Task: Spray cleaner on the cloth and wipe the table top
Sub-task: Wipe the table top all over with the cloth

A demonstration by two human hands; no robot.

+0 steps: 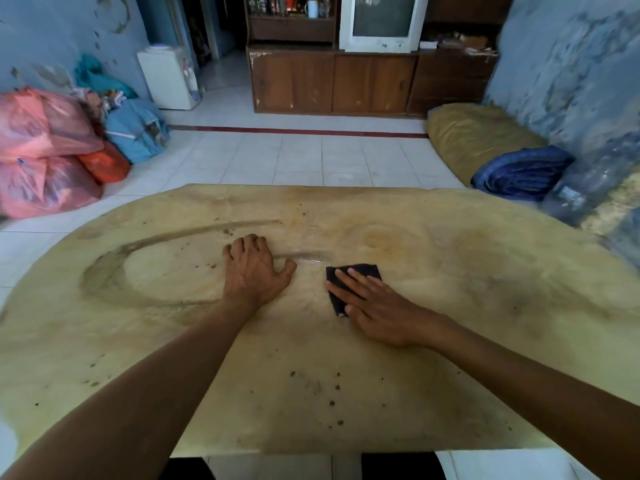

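A small dark cloth (360, 271) lies flat on the yellowish, stained table top (450, 306) near its middle. My right hand (375, 311) presses on the cloth with straight fingers, covering its near right part. To the left, my left hand (254, 270) rests palm down on the bare table, fingers slightly bent, holding nothing. A wet streak (308, 257) runs between the two hands, and a darker oval wipe mark (114, 268) curves across the table's left side. No spray bottle is in view.
Pink and red plastic bags (45, 154) and blue bundles are piled on the tiled floor at the left. A mustard cushion (478, 136) and blue folded cloth (523, 174) lie at the right wall. A wooden cabinet (370, 81) with a television stands at the back.
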